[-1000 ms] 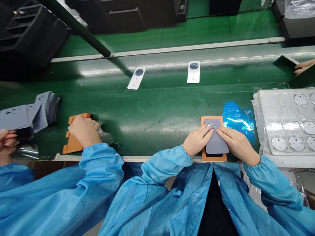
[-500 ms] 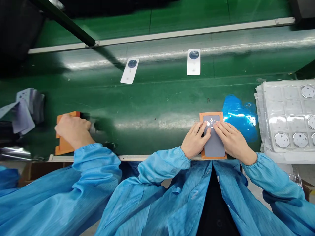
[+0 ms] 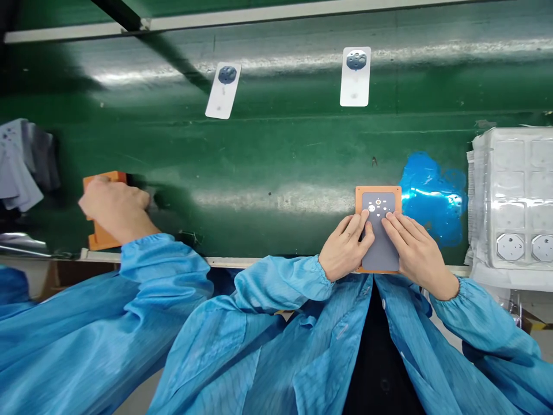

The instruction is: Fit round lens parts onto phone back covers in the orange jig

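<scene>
Left hand (image 3: pixel 345 246) and right hand (image 3: pixel 418 248) on a grey panel (image 3: pixel 380 253).
It lies on an orange fixture (image 3: pixel 378 189) at the near edge of the table (image 3: pixel 259 155), blue film (image 3: pixel 432 199) just right of it; each grip is unclenched, fingertips on the panel.

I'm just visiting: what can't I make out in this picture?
In the head view:
- Orange holder: its floor is hidden under the grey panel.
- Grey panel: its side edges are partly covered by the left hand and right hand.
- Co-worker's orange block: partly behind the co-worker's hand.
- Stacked panels: cut off by the left edge.
- Clear tray: cut off by the right edge.
</scene>
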{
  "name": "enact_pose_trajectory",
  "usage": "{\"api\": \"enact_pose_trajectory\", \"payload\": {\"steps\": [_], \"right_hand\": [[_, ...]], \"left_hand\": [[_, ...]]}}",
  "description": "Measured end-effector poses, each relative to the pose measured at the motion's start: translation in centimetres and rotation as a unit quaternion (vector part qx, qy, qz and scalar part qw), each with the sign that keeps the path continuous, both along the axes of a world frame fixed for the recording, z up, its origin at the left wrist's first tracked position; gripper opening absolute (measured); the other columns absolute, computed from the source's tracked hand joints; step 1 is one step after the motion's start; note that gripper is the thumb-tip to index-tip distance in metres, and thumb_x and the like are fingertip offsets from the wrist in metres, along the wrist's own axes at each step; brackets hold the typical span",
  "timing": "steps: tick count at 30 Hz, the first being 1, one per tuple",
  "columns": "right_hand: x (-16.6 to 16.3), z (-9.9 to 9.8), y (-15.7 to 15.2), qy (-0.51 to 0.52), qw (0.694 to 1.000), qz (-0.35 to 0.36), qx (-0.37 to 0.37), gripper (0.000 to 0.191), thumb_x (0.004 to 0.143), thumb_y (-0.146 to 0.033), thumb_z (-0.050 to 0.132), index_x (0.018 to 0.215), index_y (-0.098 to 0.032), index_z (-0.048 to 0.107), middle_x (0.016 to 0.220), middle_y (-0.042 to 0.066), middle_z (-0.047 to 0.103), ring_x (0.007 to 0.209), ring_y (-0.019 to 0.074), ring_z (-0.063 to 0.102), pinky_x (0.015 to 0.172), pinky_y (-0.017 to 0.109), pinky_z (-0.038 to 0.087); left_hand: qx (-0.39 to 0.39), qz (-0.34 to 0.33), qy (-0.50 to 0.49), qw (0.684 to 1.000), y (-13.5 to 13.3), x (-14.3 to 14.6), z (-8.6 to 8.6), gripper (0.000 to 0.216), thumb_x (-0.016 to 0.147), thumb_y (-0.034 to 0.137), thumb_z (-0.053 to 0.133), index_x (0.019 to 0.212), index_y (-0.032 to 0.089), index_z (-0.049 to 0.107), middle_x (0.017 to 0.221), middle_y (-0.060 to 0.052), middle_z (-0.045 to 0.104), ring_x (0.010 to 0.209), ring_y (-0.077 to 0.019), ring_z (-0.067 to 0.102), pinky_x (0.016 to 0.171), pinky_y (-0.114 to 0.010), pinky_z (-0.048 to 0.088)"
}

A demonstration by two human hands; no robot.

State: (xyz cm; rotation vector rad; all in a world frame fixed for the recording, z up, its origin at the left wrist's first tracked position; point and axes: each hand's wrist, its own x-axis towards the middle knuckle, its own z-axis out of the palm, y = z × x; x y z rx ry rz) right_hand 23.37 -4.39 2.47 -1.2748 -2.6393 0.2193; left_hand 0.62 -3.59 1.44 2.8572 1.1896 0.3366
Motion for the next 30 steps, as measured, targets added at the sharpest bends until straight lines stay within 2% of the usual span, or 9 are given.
{"api": "enact_pose_trajectory", "payload": {"steps": [4, 9, 20, 24, 27, 30], "right_hand": [[0.0, 0.1, -0.1, 0.002, 1.000, -0.003, -0.011, 0.072, 0.092, -0.009, 0.046, 0.162, -0.011, 0.028, 0.157, 0.019, 0.047, 0.147, 0.0352, 0.044, 0.120, 0.055, 0.041], [0.1, 0.2, 0.1, 0.000, 1.000, 0.000, -0.003, 0.071, 0.092, -0.008, 0.045, 0.161, -0.011, 0.030, 0.156, 0.019, 0.048, 0.146, 0.0347, 0.045, 0.120, 0.055, 0.039], [0.5, -1.6, 0.1, 0.020, 1.000, -0.003, 0.015, 0.065, 0.088, -0.002, 0.041, 0.153, -0.008, 0.043, 0.157, 0.017, 0.047, 0.148, 0.0320, 0.043, 0.121, 0.052, 0.040], [0.6, -2.1, 0.4, 0.041, 0.998, 0.009, 0.054, 0.056, 0.089, -0.002, 0.044, 0.142, -0.011, 0.057, 0.149, 0.015, 0.057, 0.141, 0.0335, 0.051, 0.115, 0.053, 0.045], [0.7, -1.7, 0.7, 0.099, 0.991, 0.000, 0.089, 0.050, 0.092, -0.003, 0.045, 0.135, -0.020, 0.065, 0.138, 0.010, 0.067, 0.129, 0.0298, 0.061, 0.108, 0.051, 0.051], [1.1, -0.3, 0.6, 0.191, 0.976, 0.000, 0.106, 0.042, 0.097, -0.010, 0.050, 0.132, -0.025, 0.066, 0.130, 0.008, 0.072, 0.122, 0.0283, 0.066, 0.104, 0.050, 0.054]], "left_hand": [[-0.025, 0.005, 0.004, 1.000, 0.1, 0.2, 0.2, 0.036, 0.095, 0.015, 0.046, 0.128, 0.006, 0.056, 0.148, -0.031, 0.053, 0.136, -0.0364, 0.055, 0.108, -0.051, 0.051], [-0.018, 0.018, -0.003, 1.000, 0.6, 1.0, 0.0, 0.029, 0.097, 0.014, 0.043, 0.121, 0.007, 0.059, 0.145, -0.030, 0.056, 0.133, -0.0351, 0.058, 0.107, -0.049, 0.050], [-0.038, 0.012, 0.013, 0.999, 0.9, 0.5, 0.1, 0.038, 0.088, 0.016, 0.051, 0.124, 0.004, 0.059, 0.148, -0.031, 0.051, 0.126, -0.0392, 0.056, 0.101, -0.054, 0.052], [-0.034, 0.027, 0.010, 0.999, 0.8, 0.5, -0.3, 0.041, 0.088, 0.015, 0.054, 0.128, 0.005, 0.060, 0.151, -0.027, 0.051, 0.130, -0.0389, 0.053, 0.105, -0.053, 0.050], [-0.021, 0.044, -0.029, 0.998, 1.2, 0.3, -0.4, 0.037, 0.093, 0.015, 0.051, 0.127, 0.013, 0.064, 0.148, -0.020, 0.057, 0.135, -0.0372, 0.051, 0.106, -0.053, 0.049], [-0.013, 0.038, -0.136, 0.990, 1.4, 0.3, 0.4, 0.032, 0.098, 0.017, 0.048, 0.123, 0.020, 0.069, 0.137, -0.015, 0.067, 0.132, -0.0331, 0.056, 0.105, -0.052, 0.048]]}}
